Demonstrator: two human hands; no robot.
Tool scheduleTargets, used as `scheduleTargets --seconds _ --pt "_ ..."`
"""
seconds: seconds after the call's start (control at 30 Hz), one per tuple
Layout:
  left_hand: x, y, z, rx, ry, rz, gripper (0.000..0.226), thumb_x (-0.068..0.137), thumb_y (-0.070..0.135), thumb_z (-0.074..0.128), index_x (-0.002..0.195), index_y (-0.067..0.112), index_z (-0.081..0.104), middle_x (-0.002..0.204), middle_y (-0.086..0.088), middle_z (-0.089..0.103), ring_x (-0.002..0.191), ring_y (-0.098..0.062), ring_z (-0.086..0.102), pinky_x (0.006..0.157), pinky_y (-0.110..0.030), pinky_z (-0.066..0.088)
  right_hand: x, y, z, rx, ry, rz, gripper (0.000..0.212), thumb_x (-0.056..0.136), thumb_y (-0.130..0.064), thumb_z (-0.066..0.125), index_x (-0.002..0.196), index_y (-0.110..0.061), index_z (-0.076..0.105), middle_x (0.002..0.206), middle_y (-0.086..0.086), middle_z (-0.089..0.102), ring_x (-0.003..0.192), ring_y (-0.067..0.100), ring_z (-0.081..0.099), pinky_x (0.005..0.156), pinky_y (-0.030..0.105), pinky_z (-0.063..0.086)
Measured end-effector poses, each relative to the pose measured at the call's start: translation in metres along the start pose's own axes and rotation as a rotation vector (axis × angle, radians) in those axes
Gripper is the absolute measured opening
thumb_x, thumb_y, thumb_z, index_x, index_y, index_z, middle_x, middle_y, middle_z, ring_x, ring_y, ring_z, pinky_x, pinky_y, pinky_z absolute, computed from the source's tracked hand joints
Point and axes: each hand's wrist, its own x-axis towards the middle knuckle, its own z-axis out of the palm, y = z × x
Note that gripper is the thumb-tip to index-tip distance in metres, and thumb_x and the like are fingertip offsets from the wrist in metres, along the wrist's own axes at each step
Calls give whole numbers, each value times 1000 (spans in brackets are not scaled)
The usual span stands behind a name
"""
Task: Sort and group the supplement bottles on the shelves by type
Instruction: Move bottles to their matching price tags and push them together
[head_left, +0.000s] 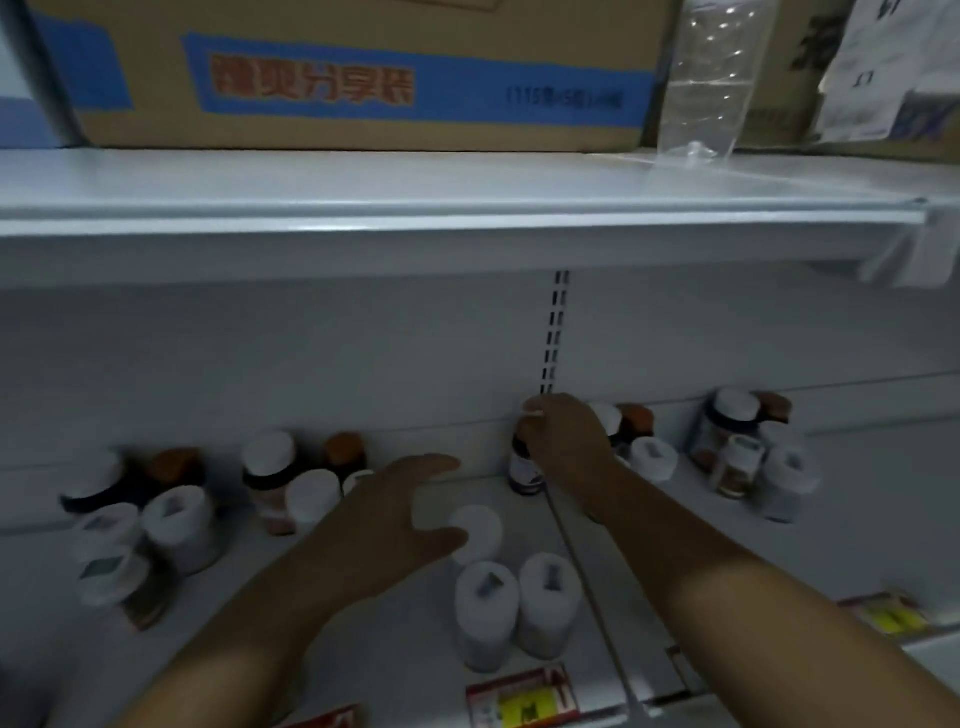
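Observation:
My right hand (563, 436) grips the white cap of a dark brown supplement bottle (523, 470) standing at the back of the shelf, below the slotted upright. My left hand (395, 512) hovers open over the shelf, thumb near a white-capped bottle (480, 530). Two white bottles (514, 603) stand just in front of that one. Groups of bottles stand at the left (140, 525), centre-left (291, 478) and right (748, 457), mixing white, dark and orange caps.
The white upper shelf (415, 208) overhangs the working space and carries a cardboard box (363, 73) and a clear plastic holder (711, 83). Red and yellow price tags (524, 696) sit on the lower shelf's front edge. A shelf divider seam (587, 582) runs front to back.

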Motion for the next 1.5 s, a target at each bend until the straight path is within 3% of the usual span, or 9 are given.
scheduleTargets --seconds 0.13,0.2,0.27,0.47,0.7,0.9,1.1,1.37,1.5 --pt "16 0 27 -5 -15 -42 63 80 43 65 136 38 35 139 18 36 119 3 34 102 -19 30 21 24 1 -302 -199 72 18 93 -18 40 82 -11 53 93 12 61 82 23 56 78 34 45" --pt "15 -3 31 5 -2 -60 58 80 46 64 131 42 38 137 19 40 119 1 39 101 -22 34 25 26 7 -332 -210 37 16 93 -18 41 91 -10 55 94 11 59 82 24 57 80 37 48" --pt "14 -3 33 12 60 -52 51 79 42 65 125 45 41 132 17 46 116 0 43 100 -22 37 26 27 12 -265 -162 29 21 92 -22 45 101 -6 55 96 11 60 85 27 58 71 34 46" --pt "22 10 36 -127 138 -52 61 78 31 71 132 28 42 130 9 49 114 -4 46 100 -24 39 9 15 -17 181 17 96 40 80 -33 65 53 -9 48 49 5 45 46 14 44 44 23 31" --pt "20 69 74 -431 32 54 55 66 25 80 95 57 46 95 29 58 80 17 59 56 -5 47 -65 2 -101 620 -33 166 44 59 -49 79 68 -7 69 75 16 72 76 29 71 69 41 61" --pt "26 137 121 -502 14 121 57 62 29 78 87 70 47 90 31 63 79 15 61 67 -13 53 -104 37 -167 595 52 204 25 63 -32 82 66 -12 66 55 -5 68 57 7 66 51 21 53" --pt "47 201 200 -401 70 145 55 57 41 75 90 69 41 86 29 64 81 4 64 70 -27 57 -131 115 -227 507 78 141 29 54 -36 83 71 -20 68 70 2 72 65 14 69 60 30 59" --pt "97 234 331 -377 75 -130 51 53 29 80 83 54 47 84 23 62 74 12 59 58 -10 47 -137 246 -224 241 -68 152 33 54 -43 82 79 -33 63 74 -20 62 64 -10 57 54 0 39" --pt "103 226 353 -319 94 -241 52 56 30 76 83 61 44 79 24 62 71 18 57 50 -5 43 -133 274 -204 257 -160 126 41 54 -51 79 86 -35 59 84 -14 63 75 -1 57 59 10 40"
